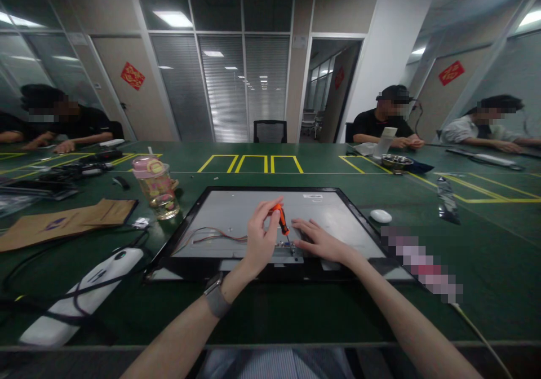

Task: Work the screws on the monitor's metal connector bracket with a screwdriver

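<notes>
A flat display panel [236, 210] with a black frame and grey metal back lies on the green table in front of me. My left hand [262, 229] grips the orange-and-black handle of a screwdriver [283, 219], fingers closed near its top. The screwdriver leans, its shaft pointing down at a small circuit board [287, 245] near the panel's front edge. Whether the tip sits in a screw is too small to tell. My right hand [323, 241] rests on the panel beside the board, fingers spread and holding nothing. Thin coloured wires [211, 231] run left from the board.
A pink-lidded drink bottle [155, 190] and a brown paper bag [67, 221] stand left. Nearer lies a white device with black cables [88, 294]. On the right are a white case [381, 216] and a blurred item with a cable [422, 263]. Several people sit across the table.
</notes>
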`<action>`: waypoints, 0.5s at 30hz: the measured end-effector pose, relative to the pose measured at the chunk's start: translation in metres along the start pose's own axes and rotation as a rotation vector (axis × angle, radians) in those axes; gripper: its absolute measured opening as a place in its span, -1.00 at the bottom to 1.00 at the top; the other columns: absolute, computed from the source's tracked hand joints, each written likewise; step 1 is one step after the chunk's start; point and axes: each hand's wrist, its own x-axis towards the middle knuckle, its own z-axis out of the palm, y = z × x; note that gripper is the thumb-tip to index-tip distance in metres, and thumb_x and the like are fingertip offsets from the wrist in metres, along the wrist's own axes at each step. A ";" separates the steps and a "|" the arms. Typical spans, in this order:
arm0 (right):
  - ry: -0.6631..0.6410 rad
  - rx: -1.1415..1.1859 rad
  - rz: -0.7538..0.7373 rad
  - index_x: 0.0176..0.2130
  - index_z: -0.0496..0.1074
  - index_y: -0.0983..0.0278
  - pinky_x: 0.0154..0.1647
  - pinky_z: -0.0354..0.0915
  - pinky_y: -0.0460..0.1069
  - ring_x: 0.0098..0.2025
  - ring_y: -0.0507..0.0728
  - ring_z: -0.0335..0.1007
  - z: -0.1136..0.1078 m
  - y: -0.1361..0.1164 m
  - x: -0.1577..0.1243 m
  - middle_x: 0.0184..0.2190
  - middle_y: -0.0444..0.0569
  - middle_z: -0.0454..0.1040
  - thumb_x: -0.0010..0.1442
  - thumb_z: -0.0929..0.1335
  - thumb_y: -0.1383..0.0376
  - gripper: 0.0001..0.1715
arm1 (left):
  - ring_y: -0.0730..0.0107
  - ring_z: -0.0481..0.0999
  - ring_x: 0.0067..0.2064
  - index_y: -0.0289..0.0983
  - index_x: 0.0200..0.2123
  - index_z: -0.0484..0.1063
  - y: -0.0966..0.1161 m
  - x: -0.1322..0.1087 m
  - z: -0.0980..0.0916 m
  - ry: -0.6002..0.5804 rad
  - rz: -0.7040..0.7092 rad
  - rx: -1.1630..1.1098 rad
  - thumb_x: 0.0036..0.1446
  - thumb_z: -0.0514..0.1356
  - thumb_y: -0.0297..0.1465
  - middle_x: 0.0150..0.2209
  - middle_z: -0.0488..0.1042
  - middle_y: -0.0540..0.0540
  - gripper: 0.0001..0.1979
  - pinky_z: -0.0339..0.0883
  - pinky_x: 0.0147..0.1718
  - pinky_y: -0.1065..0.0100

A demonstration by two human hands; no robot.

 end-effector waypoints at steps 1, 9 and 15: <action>-0.003 0.000 -0.004 0.23 0.16 0.20 0.33 -0.33 0.27 0.34 0.26 -0.09 0.000 0.000 0.000 0.30 0.07 0.10 0.29 0.17 -0.11 -0.31 | 0.37 0.44 -0.16 -0.23 -0.04 0.45 0.000 0.000 0.000 0.014 0.007 0.018 0.24 0.09 -0.36 -0.19 0.41 -0.12 -0.74 0.33 -0.13 0.31; 0.006 0.004 0.003 0.22 0.18 0.18 0.33 -0.32 0.27 0.33 0.26 -0.08 -0.002 -0.003 -0.001 0.30 0.04 0.10 0.29 0.16 -0.12 -0.33 | 0.37 0.43 -0.12 -0.22 -0.05 0.46 0.001 -0.001 -0.001 0.017 0.001 0.027 0.28 0.03 -0.36 -0.11 0.37 -0.14 -0.73 0.32 -0.09 0.31; 0.002 -0.009 0.011 0.24 0.16 0.20 0.34 -0.33 0.26 0.34 0.25 -0.08 -0.001 -0.002 0.000 0.30 0.05 0.10 0.30 0.16 -0.12 -0.31 | 0.41 0.45 -0.20 -0.21 -0.06 0.47 0.001 -0.001 0.001 0.025 0.025 0.014 0.24 0.10 -0.37 -0.23 0.41 -0.09 -0.76 0.34 -0.16 0.35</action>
